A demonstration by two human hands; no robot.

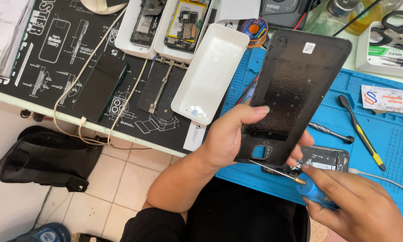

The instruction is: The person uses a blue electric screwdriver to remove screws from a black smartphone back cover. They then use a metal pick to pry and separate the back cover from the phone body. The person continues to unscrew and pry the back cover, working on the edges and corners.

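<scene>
A: Fig. 1, head view. What does the left hand [228, 134] hold?

B: A black phone back cover [295, 89], inner face toward the camera, raised above the blue work mat [389, 139] and tilted so its top leans to the right. The thumb lies across the inner face; the fingers wrap behind it and show at its right edge. The grip is closed, pinching the cover near its lower end, just above the camera cut-out.

A: And the right hand [358, 206]?

B: It is closed around the blue handle of a small screwdriver [300, 181]; the thin shaft points up and left, its tip at the lower edge of the cover (whether it touches cannot be told).

A: What lies beneath?

B: An opened phone body [327, 159] rests on the mat, partly hidden by the cover and fingers. To its right lie a short driver bit [331, 132] and a black-and-yellow pry tool [363, 134], apart from each other.

A: And to the left?

B: A white tray [210, 74] straddles the mat's edge and a black printed mat [53, 49], on which a dark phone [100, 85] lies face up. Two further white trays [165, 49] behind hold opened phones. A black bag [44, 159] sits on the tiled floor.
</scene>
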